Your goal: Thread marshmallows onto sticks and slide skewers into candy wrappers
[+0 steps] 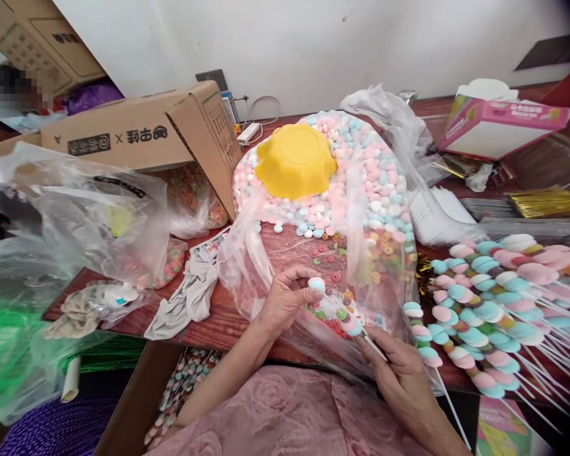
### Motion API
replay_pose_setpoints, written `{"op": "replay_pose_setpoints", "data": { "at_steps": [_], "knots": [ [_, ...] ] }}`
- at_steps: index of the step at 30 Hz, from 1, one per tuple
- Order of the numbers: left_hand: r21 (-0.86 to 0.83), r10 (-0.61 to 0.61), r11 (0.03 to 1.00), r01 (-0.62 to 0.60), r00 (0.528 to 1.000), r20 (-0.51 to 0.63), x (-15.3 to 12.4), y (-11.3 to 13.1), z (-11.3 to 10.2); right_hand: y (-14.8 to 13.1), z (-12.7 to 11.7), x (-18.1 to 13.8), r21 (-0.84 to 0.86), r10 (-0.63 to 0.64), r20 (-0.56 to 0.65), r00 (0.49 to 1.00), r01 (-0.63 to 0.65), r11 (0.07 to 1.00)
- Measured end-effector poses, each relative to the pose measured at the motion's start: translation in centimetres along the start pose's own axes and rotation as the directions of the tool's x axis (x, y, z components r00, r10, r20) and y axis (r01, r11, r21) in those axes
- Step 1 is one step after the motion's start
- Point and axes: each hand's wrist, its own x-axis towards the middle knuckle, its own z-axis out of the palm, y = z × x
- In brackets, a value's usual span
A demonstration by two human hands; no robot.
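Observation:
Between the thumb and fingers of my left hand is a blue and white marshmallow. My right hand grips a white stick that carries a skewer of candies: a pink and blue marshmallow sits by the fingers, with a green and an orange ring further up. The marshmallow in my left hand is apart from the skewer, just up and left of its tip. Beneath both hands lies a clear plastic bag with loose gummy rings and a large heap of pastel marshmallows.
A yellow wavy-edged bowl rests upside down on the heap. Finished-looking marshmallow skewers are piled at right, near gold ties and a pink box. At left stand a cardboard box and a grey cloth. Another person is partly visible far left.

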Motion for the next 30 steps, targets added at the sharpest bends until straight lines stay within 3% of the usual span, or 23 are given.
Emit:
{"op": "replay_pose_setpoints", "data": {
  "at_steps": [6, 9, 13, 16, 20, 26, 30],
  "knots": [
    [0.051, 0.061, 0.997, -0.061, 0.998, 0.015, -0.3, -0.9, -0.1, 0.0, -0.1, -0.1, -0.043, -0.019, -0.008, 1.0, 0.018, 0.999],
    [0.159, 0.231, 0.959, -0.235, 0.972, 0.041, -0.5, -1.1, 0.0, -0.3, -0.1, -0.2, -0.022, -0.016, 0.006, 1.0, 0.016, 1.0],
    [0.389, 0.514, 0.749, -0.537, 0.841, 0.171, -0.6, -1.1, -0.2, -1.1, -0.2, 0.0, -0.06, -0.078, -0.037, 0.996, 0.075, 0.995],
    [0.509, 0.603, 0.561, -0.653, 0.744, 0.288, -0.8, -1.2, -0.7, -1.4, -0.1, 0.1, -0.071, -0.083, -0.054, 0.995, 0.079, 0.994],
    [0.549, 0.634, 0.473, -0.689, 0.699, 0.332, -1.1, -1.7, -0.9, -1.6, 0.6, 0.0, -0.005, -0.034, -0.086, 0.996, 0.034, 0.999],
    [0.511, 0.713, 0.521, -0.684, 0.678, 0.18, -1.4, -2.1, 0.1, -2.2, 2.6, 0.0, 0.247, 0.108, -0.09, 0.99, -0.083, 0.966],
    [0.515, 0.713, 0.496, -0.7, 0.666, 0.219, -1.7, -2.5, 0.4, -2.3, 3.0, -0.1, 0.358, 0.225, -0.074, 0.972, -0.184, 0.915]
  ]
}}
